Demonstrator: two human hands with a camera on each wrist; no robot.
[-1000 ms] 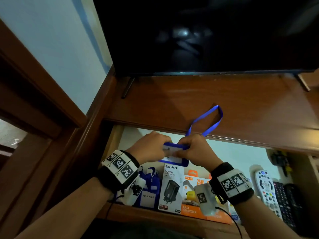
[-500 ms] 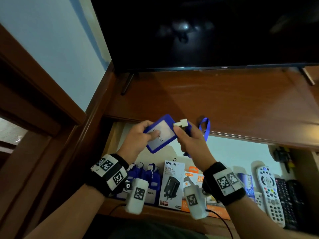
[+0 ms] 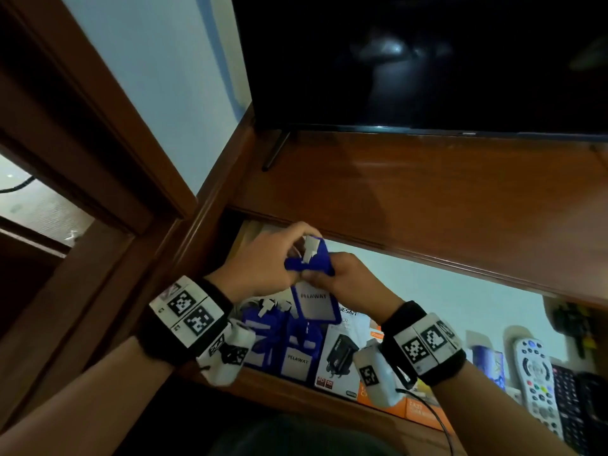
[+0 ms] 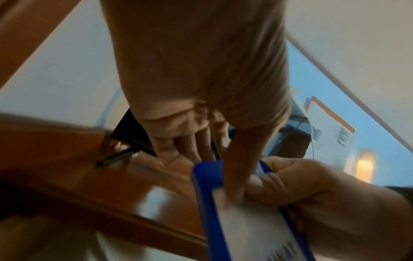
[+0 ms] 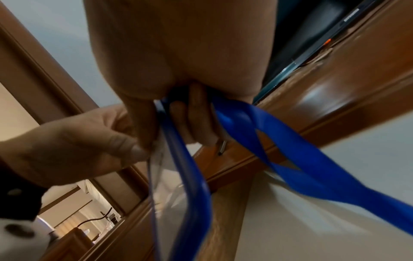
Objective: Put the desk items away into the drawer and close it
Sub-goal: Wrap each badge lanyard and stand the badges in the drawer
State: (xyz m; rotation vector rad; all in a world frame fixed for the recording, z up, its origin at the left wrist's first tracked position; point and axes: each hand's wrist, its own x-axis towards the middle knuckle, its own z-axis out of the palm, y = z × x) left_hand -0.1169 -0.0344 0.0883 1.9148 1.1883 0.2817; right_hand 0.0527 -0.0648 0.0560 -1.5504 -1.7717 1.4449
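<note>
A blue badge holder [image 3: 315, 304] with a white "PELAWAT" card hangs upright over the open drawer [image 3: 292, 391]. Both hands grip its top. My left hand [image 3: 296, 255] curls round the bunched blue lanyard [image 3: 312, 263] and its white clip [image 3: 309, 251]. In the left wrist view the thumb [image 4: 239, 167] presses on the badge holder [image 4: 245, 226]. My right hand [image 3: 317, 277] pinches the holder's top from the right. The right wrist view shows the lanyard [image 5: 290, 159] looping down past the right hand's fingers [image 5: 196, 120], with the left hand [image 5: 78, 141] beside them.
In the drawer lie more blue badge holders [image 3: 296, 357], a white charger box [image 3: 339, 357], an orange box [image 3: 418, 413] and remote controls [image 3: 536, 373] at the right. The wooden desk top [image 3: 427, 199] overhangs the drawer, with a dark TV [image 3: 427, 60] on it.
The lanyard loop that lay on the desk top has been gathered into the hands. The badge holder turned from tilted to hanging upright and came down lower over the drawer.
</note>
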